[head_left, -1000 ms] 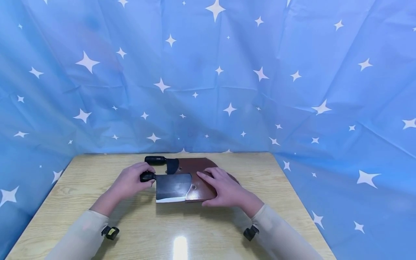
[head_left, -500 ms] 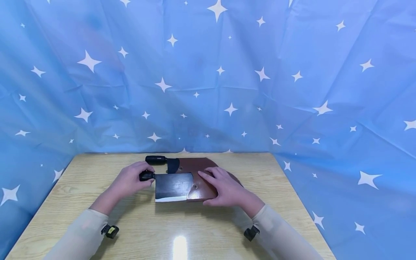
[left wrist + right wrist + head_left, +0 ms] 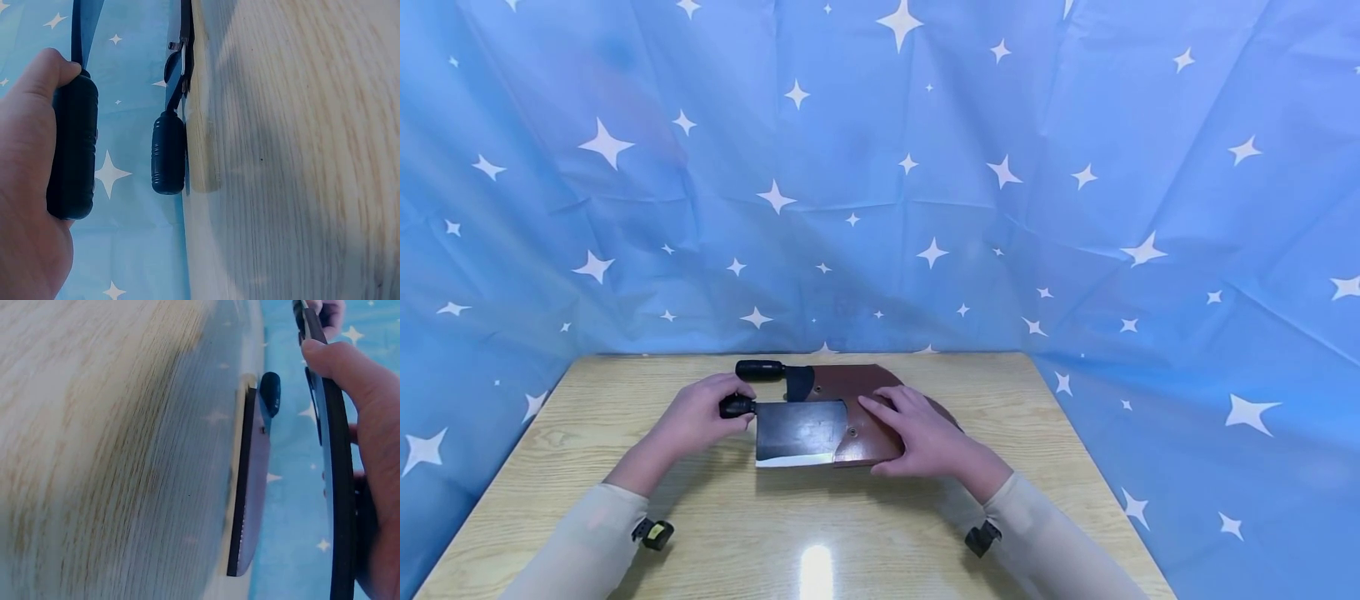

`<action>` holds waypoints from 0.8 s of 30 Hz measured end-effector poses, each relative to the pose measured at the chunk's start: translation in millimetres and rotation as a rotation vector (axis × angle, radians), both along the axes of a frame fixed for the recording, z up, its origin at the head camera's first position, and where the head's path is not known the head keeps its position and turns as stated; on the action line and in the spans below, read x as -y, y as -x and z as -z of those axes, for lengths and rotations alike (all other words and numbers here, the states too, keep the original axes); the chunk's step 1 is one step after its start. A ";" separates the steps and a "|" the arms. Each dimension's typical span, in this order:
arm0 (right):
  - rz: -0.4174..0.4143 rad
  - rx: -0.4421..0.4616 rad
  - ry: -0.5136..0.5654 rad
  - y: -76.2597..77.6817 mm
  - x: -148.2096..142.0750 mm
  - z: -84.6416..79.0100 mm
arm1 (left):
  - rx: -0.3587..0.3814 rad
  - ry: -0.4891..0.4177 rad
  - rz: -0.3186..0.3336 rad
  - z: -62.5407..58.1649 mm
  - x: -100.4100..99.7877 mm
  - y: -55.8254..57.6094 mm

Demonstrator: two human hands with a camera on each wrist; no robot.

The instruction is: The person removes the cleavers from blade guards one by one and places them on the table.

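Observation:
My left hand (image 3: 709, 408) grips the black handle (image 3: 76, 150) of a cleaver, its thumb near the top of the handle. The cleaver's dark blade (image 3: 797, 432) has a bright lower edge and points right, its far part hidden inside a brown sheath (image 3: 868, 442). My right hand (image 3: 925, 437) holds that sheath from the right end, thumb on one side and fingers on the other. Both wrist views show cleaver and sheath raised over the table. Behind them lies a second knife, sheathed in brown (image 3: 847, 379), its black handle (image 3: 760, 370) pointing left.
The pale wood-grain table (image 3: 722, 533) extends to a straight back edge just behind the second knife. A blue cloth with white stars (image 3: 880, 167) hangs behind and along both sides. A glossy light reflection shows on the table's front part.
The cleaver has slid slightly left with my left hand while the sheath and right hand have shifted slightly right, so a little more blade shows. The second knife lies still.

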State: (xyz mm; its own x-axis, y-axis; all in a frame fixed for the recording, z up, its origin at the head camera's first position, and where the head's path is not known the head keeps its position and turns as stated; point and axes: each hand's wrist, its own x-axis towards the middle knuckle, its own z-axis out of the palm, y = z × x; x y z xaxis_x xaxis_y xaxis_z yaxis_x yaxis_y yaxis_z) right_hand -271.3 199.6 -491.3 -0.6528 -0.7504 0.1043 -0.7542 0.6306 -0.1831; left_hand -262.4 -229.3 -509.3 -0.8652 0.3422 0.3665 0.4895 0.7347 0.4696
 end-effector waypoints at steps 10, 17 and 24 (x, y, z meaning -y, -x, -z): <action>-0.007 0.009 0.014 -0.6 -1.3 -2.8 | 0.007 -0.006 0.003 -1.7 2.6 0.8; 0.005 0.010 -0.004 -1.0 -1.8 -2.7 | 0.006 0.005 0.003 -0.1 5.2 1.0; 0.002 0.032 0.019 -1.8 -1.3 -3.8 | -0.013 0.009 0.005 -0.3 6.7 1.5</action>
